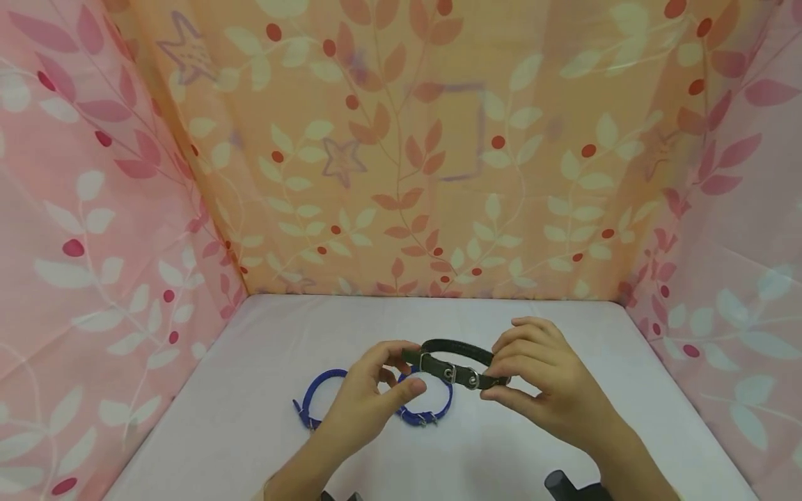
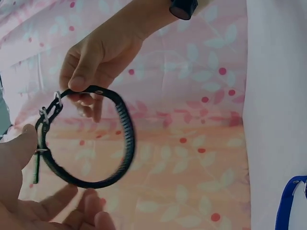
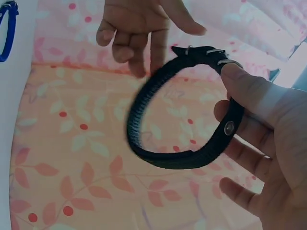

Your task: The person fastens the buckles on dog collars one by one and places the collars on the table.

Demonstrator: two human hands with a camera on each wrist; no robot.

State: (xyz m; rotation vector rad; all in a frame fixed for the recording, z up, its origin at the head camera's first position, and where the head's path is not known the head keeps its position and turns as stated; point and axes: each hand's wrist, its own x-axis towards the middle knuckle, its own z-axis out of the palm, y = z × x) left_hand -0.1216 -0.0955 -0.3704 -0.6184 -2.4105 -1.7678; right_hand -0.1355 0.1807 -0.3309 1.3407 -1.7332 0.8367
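Observation:
A dark collar [image 1: 460,369] with metal buckle hardware is held up above the table, fastened into a loop. My right hand [image 1: 548,379] pinches its right side between thumb and fingers. Beside the collar's left end, my left hand [image 1: 376,383] has its thumb and fingers spread apart, and in the right wrist view that left hand [image 3: 139,28] does not grip the band. The left wrist view shows the strap's loose tail [image 2: 36,167] near the left thumb. Behind the hands, two blue collars [image 1: 443,410] [image 1: 305,400] lie looped on the table, one partly hidden by the left hand.
The white table [image 1: 238,417] is bordered by a patterned orange cloth [image 1: 532,209] at the back and pink cloth [image 1: 125,278] at the sides. A dark cylindrical object [image 1: 557,481] shows beside the right forearm at the bottom edge.

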